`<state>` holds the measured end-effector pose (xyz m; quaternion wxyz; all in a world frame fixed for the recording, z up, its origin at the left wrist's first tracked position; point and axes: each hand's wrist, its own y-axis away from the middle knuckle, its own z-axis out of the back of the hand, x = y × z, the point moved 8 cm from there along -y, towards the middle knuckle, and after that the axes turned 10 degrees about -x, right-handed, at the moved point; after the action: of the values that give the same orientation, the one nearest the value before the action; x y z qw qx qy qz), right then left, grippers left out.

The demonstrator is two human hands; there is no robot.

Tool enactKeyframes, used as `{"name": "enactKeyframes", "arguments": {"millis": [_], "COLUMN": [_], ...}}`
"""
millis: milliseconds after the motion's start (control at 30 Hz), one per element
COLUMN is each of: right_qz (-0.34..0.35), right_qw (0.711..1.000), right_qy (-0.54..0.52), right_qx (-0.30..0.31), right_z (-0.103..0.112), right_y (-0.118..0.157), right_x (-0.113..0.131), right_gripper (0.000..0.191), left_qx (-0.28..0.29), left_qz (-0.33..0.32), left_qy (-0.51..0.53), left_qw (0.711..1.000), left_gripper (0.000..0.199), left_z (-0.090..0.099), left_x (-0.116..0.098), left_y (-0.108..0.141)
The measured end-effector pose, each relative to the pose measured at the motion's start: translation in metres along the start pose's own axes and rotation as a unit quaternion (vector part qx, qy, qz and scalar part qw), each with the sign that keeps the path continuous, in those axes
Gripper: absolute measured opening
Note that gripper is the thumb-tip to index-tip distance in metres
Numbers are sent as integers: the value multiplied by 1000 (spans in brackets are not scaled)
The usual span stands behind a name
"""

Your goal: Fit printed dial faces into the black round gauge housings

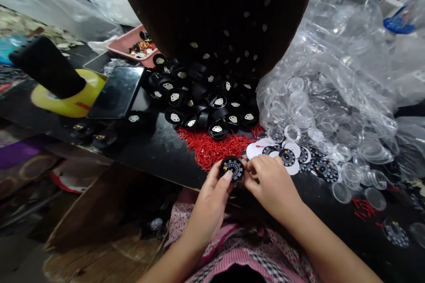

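My left hand point(215, 192) grips a round black dial point(233, 168) with white markings and a small yellow patch, its thumb lying over the lower face. Against the dial's right edge, the fingers of my right hand point(268, 181) are curled closed; their tips are partly hidden. Just beyond my hands lies a heap of thin red pointers point(215, 147). Printed dial discs point(287, 157), black and white, are spread to the right of it. Behind the pointers, black round housings point(217, 130) with pale metal plates are piled up.
Clear plastic covers point(305, 106) spill from a large transparent bag point(345, 40) at right. On the left are a phone point(114, 93), a yellow tape roll point(68, 99) with a black object point(48, 66) on it, and a pink tray point(128, 46) of small parts. A cardboard box point(83, 230) stands below the table edge.
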<state>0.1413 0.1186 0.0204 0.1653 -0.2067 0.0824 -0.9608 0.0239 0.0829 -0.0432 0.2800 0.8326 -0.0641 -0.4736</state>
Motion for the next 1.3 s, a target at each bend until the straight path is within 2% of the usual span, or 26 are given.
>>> {"name": "enactKeyframes", "arguments": {"millis": [100, 233, 367, 500, 767, 1167, 1233, 1300], "right_qz": [-16, -45, -46, -46, -59, -80, -88, -80], "right_qw": [998, 989, 968, 977, 980, 974, 975, 978], "right_qy": [-38, -130, -242, -208, -188, -210, -202, -194], "right_qx": [-41, -58, -47, -13, 5, -12, -8, -6], "right_z": [6, 14, 25, 25, 28, 27, 27, 28], "right_y": [3, 6, 8, 7, 6, 17, 17, 15], "right_x": [-3, -7, -1, 6, 6, 11, 9, 8], "right_gripper": [11, 16, 15, 13, 14, 21, 26, 30], "left_qx": [1, 24, 7, 25, 64, -6, -2, 30], "left_qz": [-5, 0, -13, -25, -63, -185, -162, -96], "left_qy": [22, 62, -6, -103, -142, -249, -244, -203], "left_qw": [1000, 998, 1000, 994, 986, 951, 956, 974], "left_gripper": [32, 29, 42, 36, 25, 19, 18, 18], "left_z": [-3, -8, -5, -8, -18, -9, -8, -11], "left_x": [1, -6, -8, -1, -13, -31, -28, -19], "left_y": [2, 5, 4, 4, 14, 20, 17, 15]}}
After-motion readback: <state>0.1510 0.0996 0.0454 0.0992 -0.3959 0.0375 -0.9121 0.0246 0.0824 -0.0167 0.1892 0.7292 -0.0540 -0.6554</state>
